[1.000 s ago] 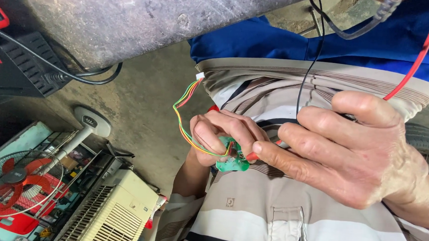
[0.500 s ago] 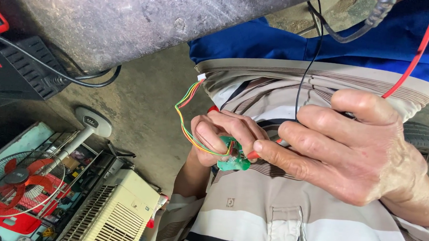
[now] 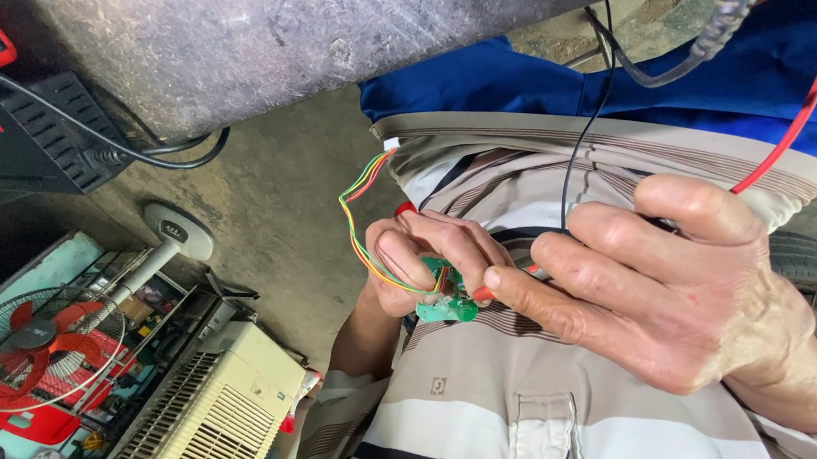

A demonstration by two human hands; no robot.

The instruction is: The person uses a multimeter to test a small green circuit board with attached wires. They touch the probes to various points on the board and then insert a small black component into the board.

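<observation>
Since the frame half a second earlier almost nothing had shifted: both hands stayed in place, the view drifted only slightly, and the wire loop kept its shape.

Far left: a red-bladed electric fan in a wire cage (image 3: 37, 349) stood on the floor, its white round base and pole (image 3: 173, 239) tilted toward the grey concrete slab (image 3: 250, 40) overhead. A black ribbed box (image 3: 32, 131) sat under the slab with a black cable (image 3: 149, 147) running from it. Beside the fan, a cream slatted plastic housing (image 3: 227, 407).

Centre: a thin bundle of green, yellow and red wires (image 3: 357, 217) looped down into a small green circuit board (image 3: 447, 298). The left hand (image 3: 426, 259) was clamped on this board, fingers curled round its edge, holding it in front of the brown-and-white striped shirt (image 3: 510, 425).

Right: the right hand (image 3: 670, 283) was closed on a red-tipped probe (image 3: 485, 293), its tip touching the board. The two hands met at the board. A red lead (image 3: 803, 112) and a thin black lead (image 3: 585, 127) ran up from the right hand past blue fabric (image 3: 531, 81).
</observation>
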